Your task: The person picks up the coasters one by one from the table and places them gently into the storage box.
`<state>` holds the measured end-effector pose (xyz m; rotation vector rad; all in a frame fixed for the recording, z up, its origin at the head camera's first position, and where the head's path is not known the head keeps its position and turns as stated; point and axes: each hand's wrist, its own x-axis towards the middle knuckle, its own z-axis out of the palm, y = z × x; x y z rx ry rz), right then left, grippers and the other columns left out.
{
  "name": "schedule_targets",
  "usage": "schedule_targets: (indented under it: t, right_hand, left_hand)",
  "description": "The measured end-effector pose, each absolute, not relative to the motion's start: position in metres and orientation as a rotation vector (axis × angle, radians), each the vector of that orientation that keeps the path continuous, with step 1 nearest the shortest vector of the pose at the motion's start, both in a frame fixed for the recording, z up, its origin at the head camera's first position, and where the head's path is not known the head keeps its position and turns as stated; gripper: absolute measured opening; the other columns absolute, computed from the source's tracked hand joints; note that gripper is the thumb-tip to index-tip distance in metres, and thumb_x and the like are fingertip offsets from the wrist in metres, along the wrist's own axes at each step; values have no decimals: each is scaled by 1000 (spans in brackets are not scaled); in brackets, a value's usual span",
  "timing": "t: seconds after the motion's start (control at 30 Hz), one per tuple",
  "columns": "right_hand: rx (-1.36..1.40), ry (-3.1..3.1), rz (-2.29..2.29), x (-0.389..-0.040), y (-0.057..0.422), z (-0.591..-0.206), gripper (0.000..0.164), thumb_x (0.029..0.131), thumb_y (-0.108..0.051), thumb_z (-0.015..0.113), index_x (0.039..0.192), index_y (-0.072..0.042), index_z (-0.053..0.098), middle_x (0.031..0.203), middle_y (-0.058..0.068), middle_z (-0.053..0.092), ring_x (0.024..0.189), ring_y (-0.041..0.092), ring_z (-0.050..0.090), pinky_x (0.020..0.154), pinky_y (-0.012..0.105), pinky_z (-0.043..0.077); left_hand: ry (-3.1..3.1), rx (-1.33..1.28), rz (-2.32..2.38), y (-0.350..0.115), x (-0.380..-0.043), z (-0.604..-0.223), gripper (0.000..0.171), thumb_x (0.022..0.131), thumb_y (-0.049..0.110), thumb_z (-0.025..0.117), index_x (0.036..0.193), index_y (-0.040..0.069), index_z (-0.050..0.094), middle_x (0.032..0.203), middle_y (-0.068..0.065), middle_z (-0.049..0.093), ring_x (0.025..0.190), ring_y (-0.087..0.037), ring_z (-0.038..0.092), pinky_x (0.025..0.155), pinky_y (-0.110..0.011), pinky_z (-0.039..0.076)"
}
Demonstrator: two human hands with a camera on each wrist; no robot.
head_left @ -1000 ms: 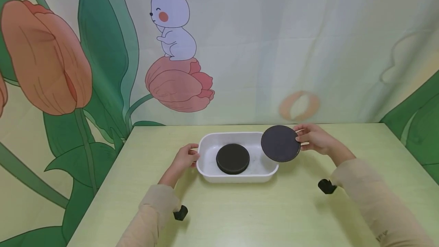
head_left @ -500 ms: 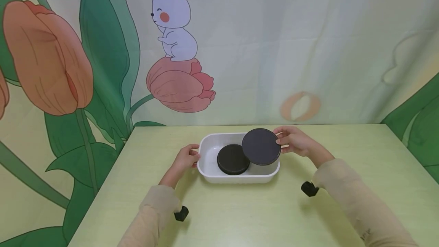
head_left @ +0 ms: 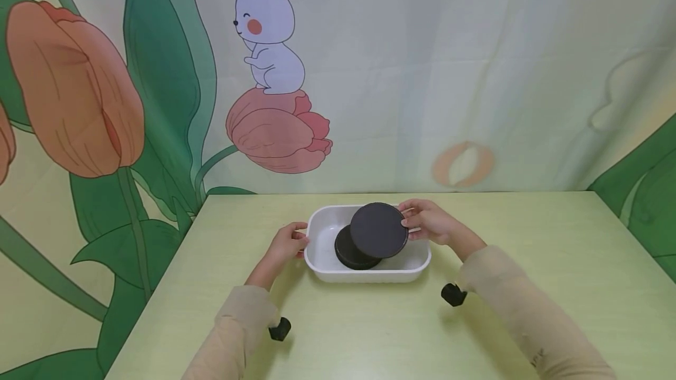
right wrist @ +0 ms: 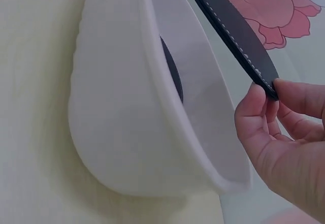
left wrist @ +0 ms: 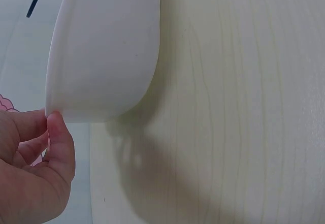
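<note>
My right hand point(head_left: 430, 224) pinches a round black coaster point(head_left: 378, 230) by its right edge, holding it tilted above a white rectangular basin point(head_left: 369, 276). In the right wrist view, white stitching runs along the rim of this coaster point(right wrist: 238, 41), and thumb and fingers grip its lower end. Inside the basin lies a thick round black piece point(head_left: 345, 251), perhaps a stack of coasters, partly covered by the held one. At the basin's left end, my left hand point(head_left: 285, 245) pinches the rim between thumb and fingers, as the left wrist view shows at the basin's corner point(left wrist: 101, 56).
The basin stands on a pale wood-grain table point(head_left: 364, 333) near its back edge. Behind hangs a cloth point(head_left: 369, 75) printed with a rabbit and tulips. A small black device point(head_left: 453, 294) sits at the right wrist, and another black device point(head_left: 280, 329) at the left.
My right hand has carried the coaster leftward, from the basin's right end to over the black piece inside. The left hand stays on the rim, and the basin has hardly moved.
</note>
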<state>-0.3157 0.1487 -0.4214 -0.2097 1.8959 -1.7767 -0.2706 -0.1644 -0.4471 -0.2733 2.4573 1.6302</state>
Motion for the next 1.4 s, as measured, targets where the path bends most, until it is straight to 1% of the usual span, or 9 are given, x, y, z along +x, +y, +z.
schedule_targets:
  t: [0.13, 0.4, 0.63, 0.7, 0.97, 1.13, 1.27, 1.4]
  right_hand:
    - [-185, 1888, -1803, -316, 138, -427, 36, 82, 6, 49, 116, 4, 38, 84, 2, 51, 63, 9, 53, 56, 23, 49]
    - [-63, 1908, -1822, -315, 119, -438, 35, 81, 6, 48, 115, 4, 40, 80, 1, 52, 61, 10, 52, 55, 23, 48]
    - [29, 1936, -1858, -314, 106, -450, 35, 78, 9, 47, 112, 7, 40, 64, -1, 49, 52, 8, 49, 48, 20, 46]
    - [71, 1943, -1861, -314, 103, -454, 34, 77, 9, 47, 110, 6, 40, 62, -2, 48, 50, 8, 49, 46, 19, 45]
    - [162, 1972, -1822, -315, 95, -470, 33, 78, 9, 47, 109, 4, 39, 66, 0, 44, 47, 10, 45, 46, 18, 44]
    - [217, 2061, -1790, -317, 91, -476, 31, 77, 10, 49, 107, 4, 44, 68, 3, 43, 44, 11, 44, 42, 18, 43]
    - [250, 2136, -1764, -315, 88, -475, 32, 75, 12, 49, 106, 4, 47, 67, 3, 42, 42, 10, 43, 40, 19, 42]
    - [262, 2168, -1756, -312, 88, -473, 36, 71, 14, 45, 106, 5, 45, 60, 2, 40, 39, 11, 40, 39, 20, 40]
  left_hand:
    - [2456, -273, 1631, -164, -270, -447, 39, 85, 1, 53, 123, 4, 46, 91, -9, 50, 76, -18, 51, 57, -21, 48]
    - [2465, -289, 1610, -165, -270, -446, 40, 86, 3, 53, 125, 6, 45, 92, -9, 50, 77, -18, 50, 58, -20, 48]
    - [2455, -287, 1630, -164, -270, -446, 40, 86, 3, 53, 125, 5, 45, 91, -9, 50, 77, -18, 50, 58, -20, 48]
    - [2455, -283, 1629, -164, -270, -446, 40, 86, 3, 52, 125, 5, 45, 91, -9, 50, 77, -18, 50, 58, -20, 48]
    - [2461, -276, 1628, -164, -270, -446, 40, 86, 2, 53, 124, 4, 45, 89, -8, 49, 73, -15, 50, 56, -19, 47]
    - [2453, -288, 1628, -163, -270, -447, 39, 86, 3, 52, 124, 4, 45, 91, -9, 50, 72, -16, 51, 60, -23, 49]
    - [2450, -289, 1631, -164, -271, -447, 37, 87, 4, 51, 124, 4, 45, 93, -10, 49, 71, -17, 52, 65, -28, 50]
    - [2453, -288, 1633, -164, -271, -448, 37, 87, 3, 50, 124, 4, 45, 93, -10, 48, 71, -16, 52, 63, -25, 49]
